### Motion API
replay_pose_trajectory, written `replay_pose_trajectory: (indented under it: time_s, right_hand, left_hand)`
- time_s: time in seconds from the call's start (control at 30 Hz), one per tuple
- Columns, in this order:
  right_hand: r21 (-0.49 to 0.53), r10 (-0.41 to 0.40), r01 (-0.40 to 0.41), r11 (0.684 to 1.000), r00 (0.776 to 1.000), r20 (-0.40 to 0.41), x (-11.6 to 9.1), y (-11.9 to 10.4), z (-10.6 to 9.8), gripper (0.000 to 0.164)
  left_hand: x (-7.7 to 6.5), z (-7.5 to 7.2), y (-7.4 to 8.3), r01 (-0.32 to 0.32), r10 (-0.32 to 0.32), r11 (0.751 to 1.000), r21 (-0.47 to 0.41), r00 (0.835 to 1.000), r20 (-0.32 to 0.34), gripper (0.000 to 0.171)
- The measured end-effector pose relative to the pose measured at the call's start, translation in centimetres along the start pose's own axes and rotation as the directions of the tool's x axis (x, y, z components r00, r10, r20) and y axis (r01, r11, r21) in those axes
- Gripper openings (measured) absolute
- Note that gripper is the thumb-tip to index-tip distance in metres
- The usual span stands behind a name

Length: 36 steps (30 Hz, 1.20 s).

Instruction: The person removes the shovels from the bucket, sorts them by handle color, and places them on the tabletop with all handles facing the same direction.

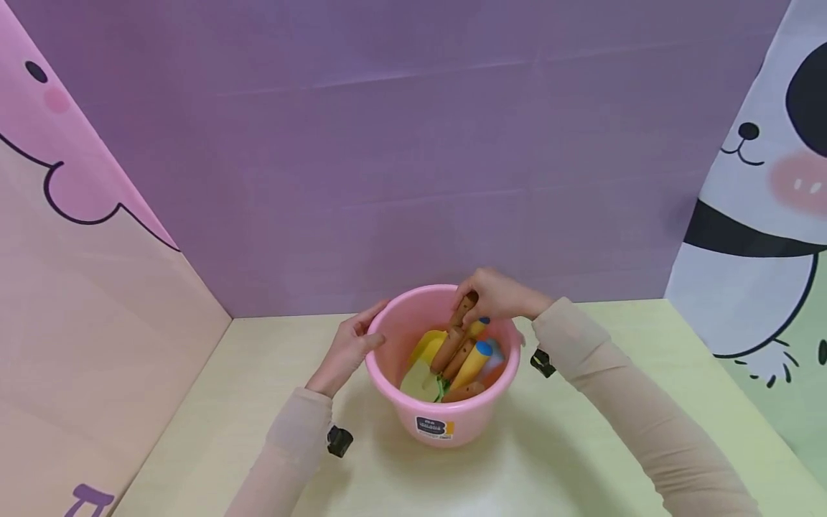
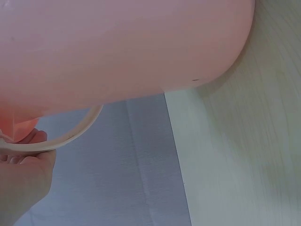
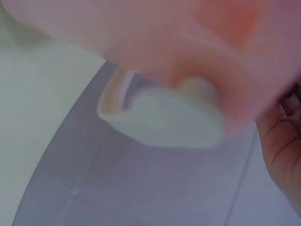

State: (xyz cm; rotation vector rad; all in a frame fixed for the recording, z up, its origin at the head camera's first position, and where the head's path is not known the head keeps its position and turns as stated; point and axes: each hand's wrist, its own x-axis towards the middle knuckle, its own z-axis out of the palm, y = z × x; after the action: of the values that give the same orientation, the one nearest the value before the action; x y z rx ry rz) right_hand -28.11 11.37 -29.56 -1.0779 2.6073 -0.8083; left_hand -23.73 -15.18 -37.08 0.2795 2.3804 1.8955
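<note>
A pink bucket stands on the table near the back wall. My left hand grips its left rim, thumb over the inside edge; in the left wrist view that hand is at the bucket's pale carrying handle. Above the bucket's far right side, my right hand pinches a brown rod-shaped piece by its upper end. Inside lie several similar brown pieces, yellow rods with blue ends, a yellow item, and something green. The right wrist view, partly blurred, shows the right hand at its edge.
The pale wooden table extends around the bucket. A purple sheet forms the back wall, with printed panels at the sides. The bucket's handle sticks out from its outer side.
</note>
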Motion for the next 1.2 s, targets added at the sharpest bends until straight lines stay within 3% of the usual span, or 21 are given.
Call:
replay_pose_trajectory:
  time_s: [0.43, 0.63, 0.77, 0.93, 1.03, 1.2]
  right_hand:
    - [-0.043, -0.014, 0.011, 0.999, 0.997, -0.080, -1.0, -1.2, -2.2, 0.023]
    - [0.017, 0.027, -0.026, 1.000, 0.998, -0.063, -1.7, -1.2, -2.7, 0.027]
    - [0.036, 0.006, -0.003, 0.999, 0.998, -0.057, -2.3, -1.3, -3.7, 0.025]
    - [-0.029, -0.023, 0.019, 0.999, 0.992, -0.127, -3.1, -1.4, -4.9, 0.020]
    - [-0.061, 0.003, -0.013, 0.998, 0.985, -0.172, -3.5, -1.4, -5.3, 0.021]
    - [-0.021, 0.054, -0.059, 0.998, 0.978, -0.200, -4.0, -1.0, -5.7, 0.023]
  left_hand:
    - [0.3, -0.1, -0.4, -0.010, 0.010, 0.999, -0.032, 1.000, -0.007, 0.057]
    - [0.2, 0.0, -0.4, -0.005, 0.005, 1.000, -0.023, 1.000, -0.007, 0.056]
    - [0.2, 0.1, -0.2, -0.006, 0.006, 1.000, -0.009, 1.000, -0.008, 0.056]
    - [0.3, 0.0, 0.0, -0.018, 0.018, 1.000, -0.004, 1.000, 0.010, 0.058]
    - [0.3, 0.0, -0.1, -0.017, 0.017, 1.000, -0.013, 1.000, 0.009, 0.057]
    - [0.2, 0.1, -0.2, -0.014, 0.014, 1.000, -0.011, 1.000, -0.001, 0.057]
